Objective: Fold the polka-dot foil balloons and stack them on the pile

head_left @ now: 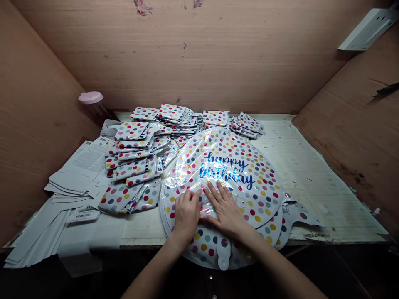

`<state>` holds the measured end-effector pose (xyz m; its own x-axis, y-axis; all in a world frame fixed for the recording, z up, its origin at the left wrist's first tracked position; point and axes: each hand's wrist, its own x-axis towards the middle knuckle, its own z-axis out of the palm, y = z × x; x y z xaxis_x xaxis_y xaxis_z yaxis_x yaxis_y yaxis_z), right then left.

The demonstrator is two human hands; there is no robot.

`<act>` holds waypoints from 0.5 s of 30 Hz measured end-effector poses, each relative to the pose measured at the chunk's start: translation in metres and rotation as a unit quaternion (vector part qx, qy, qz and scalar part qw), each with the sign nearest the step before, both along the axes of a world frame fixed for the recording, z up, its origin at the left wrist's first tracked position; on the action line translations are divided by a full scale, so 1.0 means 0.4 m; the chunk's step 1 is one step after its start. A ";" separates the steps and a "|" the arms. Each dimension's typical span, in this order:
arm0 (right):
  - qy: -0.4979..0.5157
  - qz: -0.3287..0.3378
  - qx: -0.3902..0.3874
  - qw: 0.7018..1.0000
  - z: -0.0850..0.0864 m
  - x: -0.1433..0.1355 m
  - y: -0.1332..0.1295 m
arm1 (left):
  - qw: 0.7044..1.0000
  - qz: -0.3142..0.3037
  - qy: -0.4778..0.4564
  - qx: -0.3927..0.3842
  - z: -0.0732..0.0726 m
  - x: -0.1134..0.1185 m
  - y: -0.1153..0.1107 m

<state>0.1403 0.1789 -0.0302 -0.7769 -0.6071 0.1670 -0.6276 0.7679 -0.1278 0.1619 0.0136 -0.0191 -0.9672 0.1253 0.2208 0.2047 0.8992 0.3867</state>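
Note:
A round foil balloon (264, 182), flat and white with coloured dots and blue "happy birthday" lettering, lies on top of other flat balloons (204, 245) at the table's front. My left hand (187, 214) is on its lower left part, fingers curled in and pinching the foil. Beside it, my right hand (227, 209) lies flat with fingers spread, pressing below the lettering. Part of the foil between the two hands looks folded over, though the palms hide much of it. A pale tab (223, 253) hangs over the table's front edge.
Stacks of folded dotted balloons (134, 151) stand left and behind. Fanned paper cards (70, 182) lie at the far left. A pink-lidded bottle (91, 99) stands in the back left corner. Wooden walls (199, 62) enclose the table; a power strip (368, 31) hangs upper right.

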 end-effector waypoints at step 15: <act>0.002 0.069 0.022 0.997 0.018 0.038 0.112 | 0.998 0.013 0.003 0.064 0.025 0.017 -0.028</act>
